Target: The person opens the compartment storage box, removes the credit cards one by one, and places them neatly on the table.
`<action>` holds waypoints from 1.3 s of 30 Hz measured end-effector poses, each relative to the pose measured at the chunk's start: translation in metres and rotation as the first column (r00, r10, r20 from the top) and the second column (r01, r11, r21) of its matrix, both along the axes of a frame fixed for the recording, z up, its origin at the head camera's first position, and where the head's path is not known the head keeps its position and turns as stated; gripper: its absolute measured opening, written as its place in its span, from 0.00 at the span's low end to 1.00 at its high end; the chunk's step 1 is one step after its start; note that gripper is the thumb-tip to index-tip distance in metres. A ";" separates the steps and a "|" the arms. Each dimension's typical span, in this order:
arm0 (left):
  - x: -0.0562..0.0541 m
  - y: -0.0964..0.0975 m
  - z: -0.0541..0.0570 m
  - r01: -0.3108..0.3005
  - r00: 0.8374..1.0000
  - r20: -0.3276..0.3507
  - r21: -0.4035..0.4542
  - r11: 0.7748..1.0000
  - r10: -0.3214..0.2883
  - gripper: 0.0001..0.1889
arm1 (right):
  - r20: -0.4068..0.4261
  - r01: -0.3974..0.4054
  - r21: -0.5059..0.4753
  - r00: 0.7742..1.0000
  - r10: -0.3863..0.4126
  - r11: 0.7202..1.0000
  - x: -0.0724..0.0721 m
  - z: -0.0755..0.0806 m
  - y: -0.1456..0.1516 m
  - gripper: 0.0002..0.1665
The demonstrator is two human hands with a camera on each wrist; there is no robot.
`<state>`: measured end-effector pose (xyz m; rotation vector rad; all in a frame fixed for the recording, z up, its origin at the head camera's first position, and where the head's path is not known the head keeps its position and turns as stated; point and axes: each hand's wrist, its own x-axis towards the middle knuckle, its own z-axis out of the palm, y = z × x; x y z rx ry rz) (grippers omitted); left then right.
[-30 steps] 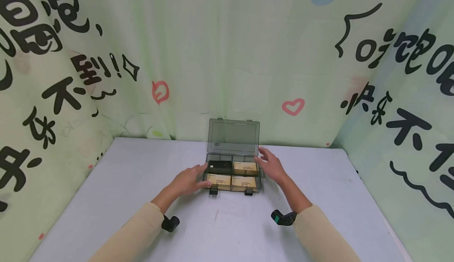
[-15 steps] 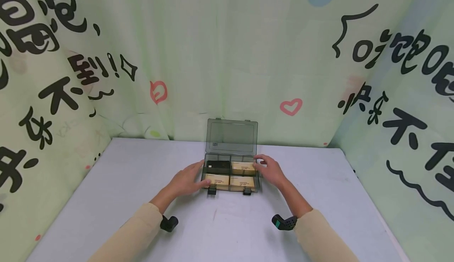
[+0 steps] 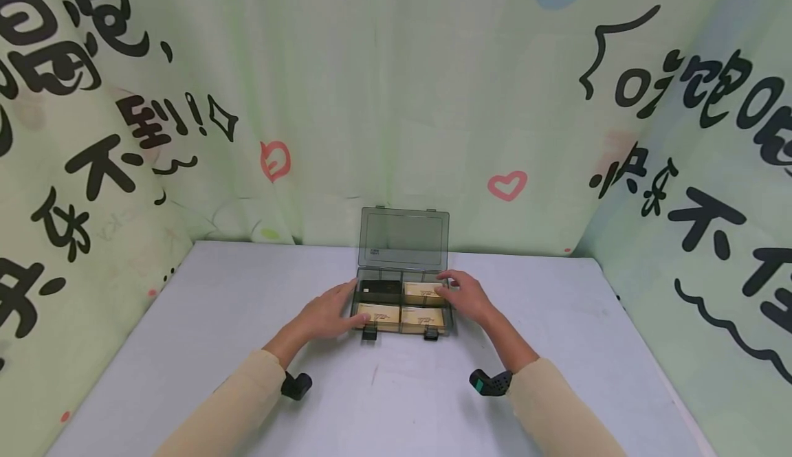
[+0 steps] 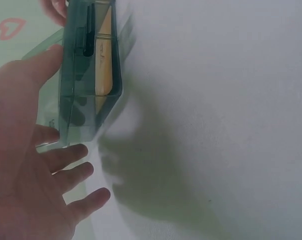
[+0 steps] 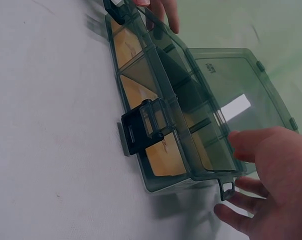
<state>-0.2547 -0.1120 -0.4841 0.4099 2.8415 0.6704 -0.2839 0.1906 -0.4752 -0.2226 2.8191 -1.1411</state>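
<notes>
Right Hand Comes Further Over the Case

The grey transparent case (image 3: 379, 275) lies on the table (image 3: 247, 292), its lid (image 3: 403, 237) raised at the back. Compared with one second ago, the right hand (image 3: 468, 297) has moved inward, with fingertips above the rear right yellow pack (image 3: 419, 294); its fingers are spread, and whether they touch this pack one cannot tell. The left hand (image 3: 324, 314) remains at the left side, fingers also spread, thumb over the front left corner.
</notes>
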 end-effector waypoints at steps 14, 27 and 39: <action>-0.003 0.001 -0.003 0.017 0.999 0.042 -0.011 1.000 -0.016 0.48 | -0.005 -0.037 0.068 0.999 0.038 0.997 -0.008 -0.004 -0.006 0.21; -0.004 -0.001 -0.004 0.034 0.999 0.032 -0.009 0.999 -0.034 0.47 | 0.027 -0.098 0.143 0.995 0.095 0.985 -0.014 -0.001 -0.006 0.22; -0.004 -0.001 -0.005 0.028 0.999 0.042 -0.003 1.000 -0.027 0.48 | 0.076 -0.127 0.224 0.991 0.113 0.966 -0.016 -0.003 -0.007 0.21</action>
